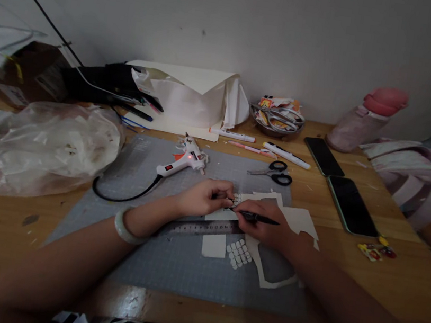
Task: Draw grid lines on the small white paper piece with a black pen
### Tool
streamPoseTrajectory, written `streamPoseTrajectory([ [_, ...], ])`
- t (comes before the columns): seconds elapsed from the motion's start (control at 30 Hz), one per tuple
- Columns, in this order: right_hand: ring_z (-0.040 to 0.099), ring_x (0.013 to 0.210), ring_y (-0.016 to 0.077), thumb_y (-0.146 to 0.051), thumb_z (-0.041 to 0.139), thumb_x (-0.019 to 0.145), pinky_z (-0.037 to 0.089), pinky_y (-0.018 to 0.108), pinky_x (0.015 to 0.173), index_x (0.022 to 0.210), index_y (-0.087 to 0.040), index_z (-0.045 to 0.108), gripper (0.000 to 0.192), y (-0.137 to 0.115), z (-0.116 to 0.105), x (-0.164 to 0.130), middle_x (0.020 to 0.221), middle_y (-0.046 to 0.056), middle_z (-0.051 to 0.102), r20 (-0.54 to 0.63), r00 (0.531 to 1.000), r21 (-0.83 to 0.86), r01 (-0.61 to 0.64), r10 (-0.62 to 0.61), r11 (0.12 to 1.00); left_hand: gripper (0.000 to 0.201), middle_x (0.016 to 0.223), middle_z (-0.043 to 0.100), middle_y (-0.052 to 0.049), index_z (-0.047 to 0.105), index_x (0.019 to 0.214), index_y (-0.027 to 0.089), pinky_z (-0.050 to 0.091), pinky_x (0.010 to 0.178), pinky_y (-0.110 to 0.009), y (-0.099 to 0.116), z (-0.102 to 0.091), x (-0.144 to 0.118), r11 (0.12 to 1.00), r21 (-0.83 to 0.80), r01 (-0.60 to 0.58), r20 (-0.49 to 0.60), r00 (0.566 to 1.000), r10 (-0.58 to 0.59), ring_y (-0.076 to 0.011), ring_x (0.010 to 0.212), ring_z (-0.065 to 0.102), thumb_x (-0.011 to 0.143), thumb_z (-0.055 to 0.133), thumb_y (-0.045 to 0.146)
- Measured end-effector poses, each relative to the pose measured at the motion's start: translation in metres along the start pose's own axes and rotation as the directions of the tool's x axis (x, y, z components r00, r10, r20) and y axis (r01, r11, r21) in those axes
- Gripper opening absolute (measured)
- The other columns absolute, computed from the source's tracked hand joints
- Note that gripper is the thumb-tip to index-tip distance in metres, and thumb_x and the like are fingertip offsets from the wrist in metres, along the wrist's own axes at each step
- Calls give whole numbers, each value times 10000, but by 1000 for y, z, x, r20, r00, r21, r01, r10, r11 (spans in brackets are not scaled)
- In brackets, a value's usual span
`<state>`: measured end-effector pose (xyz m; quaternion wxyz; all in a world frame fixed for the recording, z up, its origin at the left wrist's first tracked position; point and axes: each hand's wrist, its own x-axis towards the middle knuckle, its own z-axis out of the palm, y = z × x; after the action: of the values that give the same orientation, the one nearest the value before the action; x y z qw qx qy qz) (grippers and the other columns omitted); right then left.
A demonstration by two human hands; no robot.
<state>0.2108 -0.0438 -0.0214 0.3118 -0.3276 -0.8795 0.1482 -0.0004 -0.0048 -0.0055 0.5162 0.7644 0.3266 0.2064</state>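
My right hand [265, 223] is closed around a black pen-shaped tool [259, 218], its tip pointing left toward my other hand. My left hand [210, 199] has thumb and forefinger pinched together right by that tip; whatever they hold is too small to make out. Beneath both hands lies white paper [216, 215], with small rounded white pieces [237, 197] partly hidden at its far side. A steel ruler [202, 228] rests just in front of it. Nearer me are a white square [214, 246] and a cluster of small rounded white tiles [239, 254]. Cut paper scraps [299, 221] lie beside my right wrist.
On the grey cutting mat [136, 268] sit a glue gun [183, 159] with a lit red light and black-handled scissors [274, 173]. Markers [286, 154], a bowl [275, 130], two phones [353, 206] and a pink-lidded bottle [361, 120] stand beyond. A plastic bag [57, 147] lies left.
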Motion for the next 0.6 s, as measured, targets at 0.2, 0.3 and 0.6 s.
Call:
streamPoseTrajectory([
  [0.2,646,669,142,-231,535,864,490,239,624,865,-190,668,139,0,-2,4,771,33,720,-27,982,130,-183,188,974,135,597,412,64,494,716,187,300,537,-188,1,0,0,1000,1,-31,-4,1000,31,-97,563,367,817,514,274],
  [0.3,623,624,140,-254,519,868,478,239,582,863,-187,670,165,1,-2,6,735,22,704,2,962,212,-268,274,940,138,591,401,67,491,710,186,302,539,-187,0,0,0,999,4,-44,-2,999,44,-95,559,362,816,513,272],
  [0.6,635,671,150,-278,531,855,470,245,598,855,-187,689,183,2,-1,8,759,25,713,30,948,259,-313,317,914,134,595,412,65,495,714,188,318,552,-183,1,0,0,1000,6,-21,-4,1000,21,-98,572,380,821,520,265],
])
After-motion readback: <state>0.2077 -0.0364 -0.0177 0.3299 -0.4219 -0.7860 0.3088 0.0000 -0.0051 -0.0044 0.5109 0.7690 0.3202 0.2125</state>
